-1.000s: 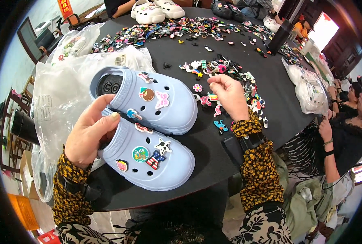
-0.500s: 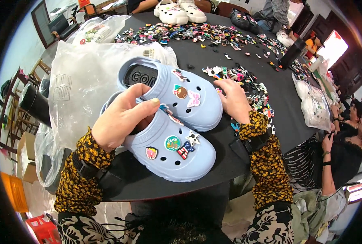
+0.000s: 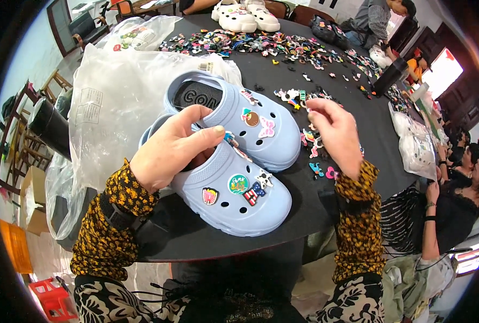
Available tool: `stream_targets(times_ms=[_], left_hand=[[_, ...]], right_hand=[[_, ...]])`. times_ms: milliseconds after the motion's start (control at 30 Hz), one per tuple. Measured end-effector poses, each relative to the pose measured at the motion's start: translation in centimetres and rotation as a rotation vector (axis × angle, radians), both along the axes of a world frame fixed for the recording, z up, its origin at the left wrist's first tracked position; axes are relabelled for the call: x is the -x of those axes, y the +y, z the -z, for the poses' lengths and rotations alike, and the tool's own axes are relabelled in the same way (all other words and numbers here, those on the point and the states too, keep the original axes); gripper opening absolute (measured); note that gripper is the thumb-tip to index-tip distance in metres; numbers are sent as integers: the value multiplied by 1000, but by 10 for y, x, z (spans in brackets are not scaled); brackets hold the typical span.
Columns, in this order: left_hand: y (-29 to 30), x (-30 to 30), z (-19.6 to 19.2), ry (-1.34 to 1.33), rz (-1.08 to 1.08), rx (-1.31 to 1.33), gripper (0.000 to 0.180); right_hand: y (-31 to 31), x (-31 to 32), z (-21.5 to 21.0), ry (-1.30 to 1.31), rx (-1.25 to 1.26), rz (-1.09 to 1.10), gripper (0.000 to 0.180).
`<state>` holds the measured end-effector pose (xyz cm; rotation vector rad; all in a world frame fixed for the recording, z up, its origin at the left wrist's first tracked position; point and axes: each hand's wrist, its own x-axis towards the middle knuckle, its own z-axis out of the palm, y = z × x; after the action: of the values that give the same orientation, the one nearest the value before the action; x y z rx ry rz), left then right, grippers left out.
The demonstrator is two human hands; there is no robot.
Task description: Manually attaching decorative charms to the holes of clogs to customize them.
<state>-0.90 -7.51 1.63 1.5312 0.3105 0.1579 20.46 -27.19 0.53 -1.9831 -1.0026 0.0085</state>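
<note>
Two light-blue clogs lie side by side, toes to the right: the far clog (image 3: 285, 142) and the near clog (image 3: 269, 212). My left hand (image 3: 175, 142) grips them at the openings, thumb over the near one's strap. On the far clog sit a pink butterfly charm (image 3: 267, 127) and a coconut charm (image 3: 250, 118). The near one carries a round teal charm (image 3: 238, 184), a flag-patterned bow charm (image 3: 253, 194) and a black-and-white star charm (image 3: 263, 178). My right hand (image 3: 337, 134) is raised over a small charm pile (image 3: 311, 142), thumb and forefinger pinched; what they hold is too small to name.
A clear plastic bag (image 3: 110, 102) lies left of the clogs. Across the black table (image 3: 298, 220) spreads a long heap of charms (image 3: 250, 43), with white clogs (image 3: 236, 19) behind. A bagged clog pair (image 3: 416, 144) lies at the right edge, near other people. A black cylinder (image 3: 48, 129) stands at left.
My right hand has lifted off the charm pile, its fingers drawing together in a pinch. In the picture the clogs and my left hand sit slightly further right.
</note>
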Motion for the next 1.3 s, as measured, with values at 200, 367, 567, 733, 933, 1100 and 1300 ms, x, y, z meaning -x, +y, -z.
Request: stream_targets(times_ms=[200, 367, 567, 733, 933, 1100, 1300], left_hand=[[-1, -1, 5, -36, -39, 51, 37], [0, -1, 6, -39, -37, -24, 44], [1, 3, 7, -71, -30, -38, 51], [3, 5, 8, -74, 13, -40, 51], [-4, 6, 7, -151, -68, -20, 37], [-1, 7, 1, -25, -50, -132, 35], [4, 6, 7, 33, -35, -394, 47]], right_hand=[[-12, 69, -38, 176, -239, -269, 16], [-16, 92, -28, 147, -82, -407, 19], [-8, 108, -5, 180, -130, -340, 14], [-3, 111, 2, -44, -92, -275, 15], [-5, 112, 2, -184, -22, -336, 16], [-7, 112, 1, -165, -63, -301, 17], [-8, 109, -2, -210, -144, -216, 14]])
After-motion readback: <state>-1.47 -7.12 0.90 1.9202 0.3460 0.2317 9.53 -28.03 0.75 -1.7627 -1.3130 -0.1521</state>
